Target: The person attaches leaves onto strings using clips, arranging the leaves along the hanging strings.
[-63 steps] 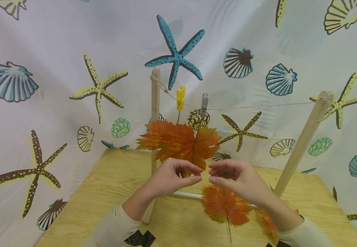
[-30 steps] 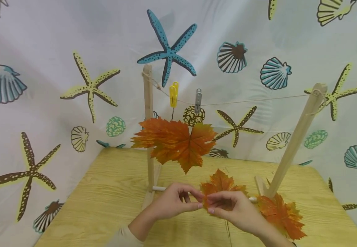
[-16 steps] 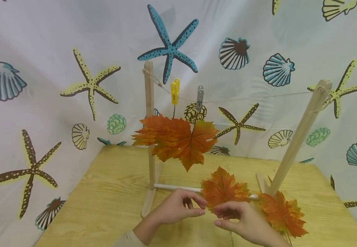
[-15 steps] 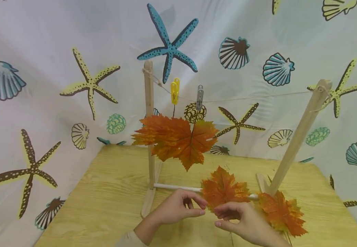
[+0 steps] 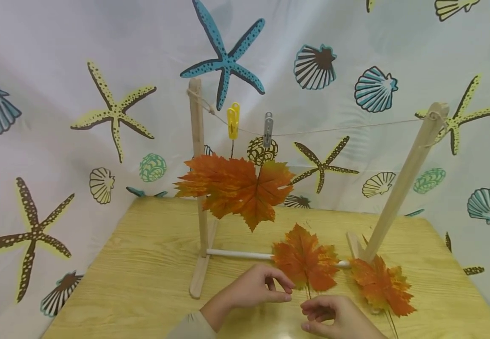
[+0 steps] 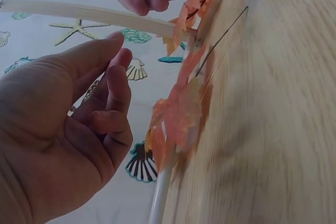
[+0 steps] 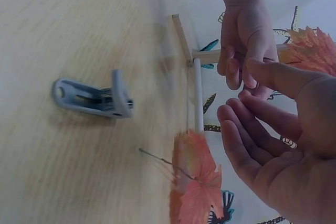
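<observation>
Orange and serrated, one maple leaf (image 5: 306, 259) lies on the worktop (image 5: 143, 254) over a white rod (image 5: 240, 254), just beyond our left hand (image 5: 259, 287) and right hand (image 5: 342, 318), whose fingers bend loosely, apart from the thumbs, while a second leaf (image 5: 382, 285) rests beside the right-hand wooden post (image 5: 401, 188).

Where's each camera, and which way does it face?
Head: on the head, facing forward and down at a pale wooden stand; left hand and right hand show.
Left wrist: on that wrist, facing orange maple-shaped leaves; both hands show.
Right wrist: on that wrist, facing a grey plastic clothespin; both hands show.
Wrist views share the straight white rod.
</observation>
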A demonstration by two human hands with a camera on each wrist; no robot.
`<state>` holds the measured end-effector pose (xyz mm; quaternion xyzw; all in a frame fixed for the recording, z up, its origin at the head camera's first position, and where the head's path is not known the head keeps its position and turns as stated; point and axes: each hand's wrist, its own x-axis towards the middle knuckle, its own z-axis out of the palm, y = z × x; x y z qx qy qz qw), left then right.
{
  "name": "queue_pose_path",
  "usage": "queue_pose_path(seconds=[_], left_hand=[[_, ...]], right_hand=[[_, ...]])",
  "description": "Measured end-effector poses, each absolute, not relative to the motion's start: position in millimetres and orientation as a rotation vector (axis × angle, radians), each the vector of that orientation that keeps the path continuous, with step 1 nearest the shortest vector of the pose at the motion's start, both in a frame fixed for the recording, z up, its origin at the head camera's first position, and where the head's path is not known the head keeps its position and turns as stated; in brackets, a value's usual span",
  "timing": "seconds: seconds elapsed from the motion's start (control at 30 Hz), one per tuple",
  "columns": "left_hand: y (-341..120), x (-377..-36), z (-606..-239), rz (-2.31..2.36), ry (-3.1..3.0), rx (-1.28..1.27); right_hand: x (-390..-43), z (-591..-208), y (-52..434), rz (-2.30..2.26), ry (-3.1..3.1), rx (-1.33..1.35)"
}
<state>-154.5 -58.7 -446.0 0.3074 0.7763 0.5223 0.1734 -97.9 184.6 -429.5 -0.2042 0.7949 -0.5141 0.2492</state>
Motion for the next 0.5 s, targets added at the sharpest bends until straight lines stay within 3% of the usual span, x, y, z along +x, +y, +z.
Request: queue_pose_path(seconds=[0.27,0.5], left_hand=[[-42.2,-163.9,-454.8,1.429,2.145,0.865],[-26.6,-168.5,-464.9,1.357,2.098,0.848]], right_hand=[[-93.1,-439.4,194.8,-1.451,1.983,-0.384],[-86.1,-451.3,207.0,-1.459,1.895,-0.476]])
